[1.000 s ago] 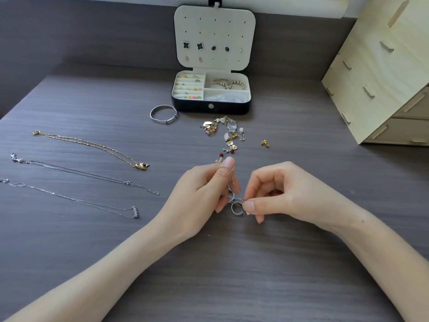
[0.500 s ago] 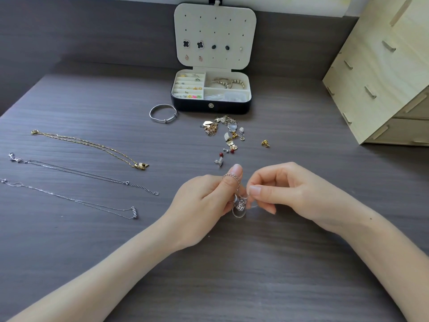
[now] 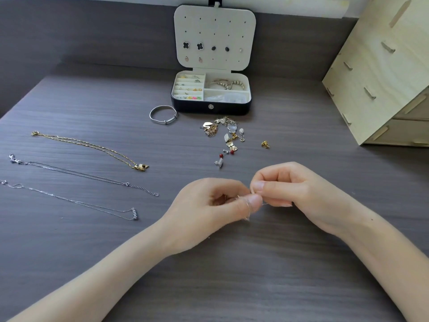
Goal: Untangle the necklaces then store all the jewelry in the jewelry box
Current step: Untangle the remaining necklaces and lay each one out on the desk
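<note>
Before the open black jewelry box (image 3: 190, 109), both bare forearms angle inward; the left hand (image 3: 209, 205) and right hand (image 3: 301, 194), fingers curled, pinch a fine silvery chain (image 3: 247, 214) between them.

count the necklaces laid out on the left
3: gold necklace farthest, silver necklace middle, thin silver necklace nearest. Left hand and right hand pinch another chain; the pile may hide more.

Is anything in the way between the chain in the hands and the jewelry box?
Yes: a pile of loose earrings and pendants lies on the table just before the open jewelry box, between it and the thin chain. Lifted over, the chain would likely clear it.
</note>
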Demonstrator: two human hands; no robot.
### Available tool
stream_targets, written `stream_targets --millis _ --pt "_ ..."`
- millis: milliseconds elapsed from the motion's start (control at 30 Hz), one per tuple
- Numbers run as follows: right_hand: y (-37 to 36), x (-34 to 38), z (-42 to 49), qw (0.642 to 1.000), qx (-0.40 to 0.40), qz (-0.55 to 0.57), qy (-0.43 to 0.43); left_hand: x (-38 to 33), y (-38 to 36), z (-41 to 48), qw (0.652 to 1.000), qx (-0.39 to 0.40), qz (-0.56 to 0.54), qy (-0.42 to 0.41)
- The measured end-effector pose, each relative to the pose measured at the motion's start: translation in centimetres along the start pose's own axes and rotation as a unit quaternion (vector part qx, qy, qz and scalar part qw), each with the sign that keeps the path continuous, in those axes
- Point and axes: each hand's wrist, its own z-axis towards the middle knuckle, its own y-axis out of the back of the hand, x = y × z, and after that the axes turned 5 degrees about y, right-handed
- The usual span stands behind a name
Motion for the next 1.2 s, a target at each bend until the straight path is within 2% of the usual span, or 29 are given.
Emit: stream_targets --millis 167,500,767,1000,1200 --pt "-0.1 0.1 -0.1 1.000 0.007 0.008 0.005 0.2 -0.1 -0.2 0.999 -0.023 0.035 -0.017" --pt "-0.1 0.5 -0.3 0.999 0.008 0.030 0.010 0.2 -0.1 -0.4 0.999 -0.022 0.005 -0.048" --pt "0.1 0.2 -0.2 1.000 -0.016 0.021 0.004 0.4 -0.3 -1.2 0.990 -0.024 0.102 -0.090" --pt "0.2 0.2 -0.2 1.000 0.004 0.021 0.003 0.9 -0.6 -0.8 0.995 -0.055 0.025 -0.080" --pt "0.3 0.4 -0.4 1.000 0.021 0.001 0.003 0.9 -0.5 -0.8 0.995 -0.059 0.021 -0.079"
